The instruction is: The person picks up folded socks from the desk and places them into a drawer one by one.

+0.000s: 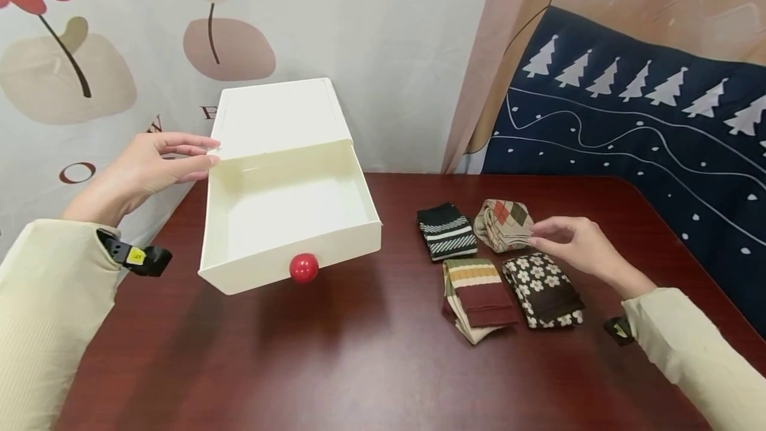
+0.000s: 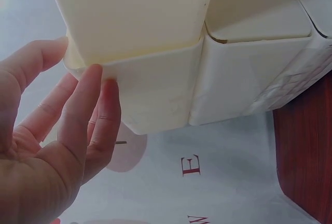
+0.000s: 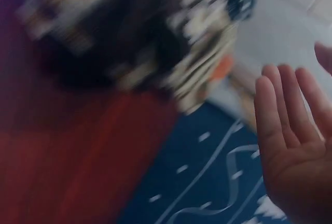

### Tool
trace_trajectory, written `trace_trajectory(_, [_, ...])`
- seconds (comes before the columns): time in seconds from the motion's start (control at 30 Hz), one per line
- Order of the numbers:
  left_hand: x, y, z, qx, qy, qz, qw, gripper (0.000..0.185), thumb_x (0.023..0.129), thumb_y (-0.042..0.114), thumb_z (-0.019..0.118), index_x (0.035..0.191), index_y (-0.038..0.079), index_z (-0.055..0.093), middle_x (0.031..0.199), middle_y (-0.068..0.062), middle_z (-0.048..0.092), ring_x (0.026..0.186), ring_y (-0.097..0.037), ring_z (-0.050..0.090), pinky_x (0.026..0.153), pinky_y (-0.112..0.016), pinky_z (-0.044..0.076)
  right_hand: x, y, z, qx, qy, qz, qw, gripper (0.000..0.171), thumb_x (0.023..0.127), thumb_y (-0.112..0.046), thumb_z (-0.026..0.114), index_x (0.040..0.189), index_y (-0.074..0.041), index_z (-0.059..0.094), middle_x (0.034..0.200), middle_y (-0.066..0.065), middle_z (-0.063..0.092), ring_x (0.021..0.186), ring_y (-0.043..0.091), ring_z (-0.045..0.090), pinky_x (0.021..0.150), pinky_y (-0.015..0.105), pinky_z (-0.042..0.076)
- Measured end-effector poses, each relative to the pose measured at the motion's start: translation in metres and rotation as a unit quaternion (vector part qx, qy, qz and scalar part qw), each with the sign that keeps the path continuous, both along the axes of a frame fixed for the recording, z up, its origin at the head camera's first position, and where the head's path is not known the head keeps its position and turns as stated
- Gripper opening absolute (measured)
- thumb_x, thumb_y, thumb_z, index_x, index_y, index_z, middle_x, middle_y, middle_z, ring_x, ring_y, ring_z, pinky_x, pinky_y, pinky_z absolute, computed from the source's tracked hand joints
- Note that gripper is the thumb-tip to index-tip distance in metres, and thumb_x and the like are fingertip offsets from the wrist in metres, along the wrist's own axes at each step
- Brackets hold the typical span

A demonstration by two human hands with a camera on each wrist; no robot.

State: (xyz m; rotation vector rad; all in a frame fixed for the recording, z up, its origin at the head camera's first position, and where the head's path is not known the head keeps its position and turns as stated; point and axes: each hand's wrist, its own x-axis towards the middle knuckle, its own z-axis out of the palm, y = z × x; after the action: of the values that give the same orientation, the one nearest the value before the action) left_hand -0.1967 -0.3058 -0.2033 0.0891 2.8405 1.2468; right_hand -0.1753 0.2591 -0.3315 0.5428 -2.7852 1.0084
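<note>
My left hand is at the front left corner of a white drawer box. Its thumb and fairly straight fingers touch the casing's edge, also seen with the left hand in the left wrist view. The drawer is pulled out, bare inside, with a round red knob. On the right, my right hand hovers beside folded beige argyle socks, fingertips close to their edge. In the right wrist view the right hand has extended fingers and holds nothing.
Near the argyle pair lie folded black-and-white striped socks, maroon socks with green, mustard and cream bands, and dark flower-patterned socks. They rest on a reddish-brown table. Printed cloth hangs behind the table.
</note>
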Motion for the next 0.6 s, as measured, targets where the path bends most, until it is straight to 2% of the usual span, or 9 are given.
trace_trajectory(0.13, [0.0, 0.0, -0.001, 0.009, 0.0, 0.005, 0.9999, 0.053, 0.081, 0.036, 0.063, 0.124, 0.009, 0.048, 0.093, 0.011, 0.053, 0.074, -0.001, 0.062, 0.068, -0.011, 0.049, -0.006, 0.02, -0.015, 0.009, -0.054, 0.013, 0.998, 0.025, 0.08, -0.016, 0.067, 0.098, 0.0, 0.064, 0.091, 0.012, 0.064, 0.074, 0.005, 0.059, 0.061, 0.02, 0.05])
trace_trajectory(0.27, [0.001, 0.0, -0.003, 0.016, 0.007, 0.005, 0.9998, 0.045, 0.081, 0.034, 0.064, 0.119, 0.014, 0.052, 0.091, 0.015, 0.054, 0.074, 0.0, 0.061, 0.068, -0.011, 0.049, -0.011, 0.031, -0.031, -0.003, -0.099, 0.038, 0.994, 0.026, 0.08, -0.016, 0.067, 0.099, 0.002, 0.063, 0.097, 0.016, 0.062, 0.077, 0.005, 0.058, 0.062, 0.022, 0.05])
trace_trajectory(0.37, [0.002, 0.001, -0.003, 0.021, 0.008, 0.004, 0.9997, 0.033, 0.082, 0.032, 0.064, 0.112, 0.022, 0.055, 0.089, 0.017, 0.055, 0.074, 0.0, 0.061, 0.067, -0.011, 0.049, -0.012, 0.036, -0.04, -0.006, -0.138, 0.051, 0.989, 0.033, 0.08, -0.019, 0.066, 0.106, 0.002, 0.061, 0.107, 0.019, 0.058, 0.092, 0.017, 0.056, 0.068, 0.025, 0.05])
trace_trajectory(0.47, [0.002, 0.001, -0.002, 0.024, 0.007, 0.002, 0.9997, 0.027, 0.082, 0.03, 0.063, 0.108, 0.025, 0.056, 0.089, 0.017, 0.055, 0.074, 0.0, 0.061, 0.068, -0.012, 0.049, -0.014, 0.04, -0.044, 0.005, -0.174, 0.063, 0.983, 0.041, 0.081, -0.022, 0.066, 0.113, 0.001, 0.057, 0.116, 0.02, 0.052, 0.107, 0.03, 0.046, 0.076, 0.03, 0.048])
trace_trajectory(0.6, [0.002, 0.001, -0.002, 0.025, 0.01, 0.001, 0.9996, 0.027, 0.083, 0.029, 0.063, 0.109, 0.025, 0.055, 0.089, 0.017, 0.055, 0.074, 0.001, 0.061, 0.068, -0.011, 0.049, -0.016, 0.043, -0.045, 0.016, -0.198, 0.087, 0.976, 0.046, 0.081, -0.022, 0.066, 0.118, 0.001, 0.053, 0.12, 0.021, 0.049, 0.11, 0.034, 0.042, 0.08, 0.036, 0.045])
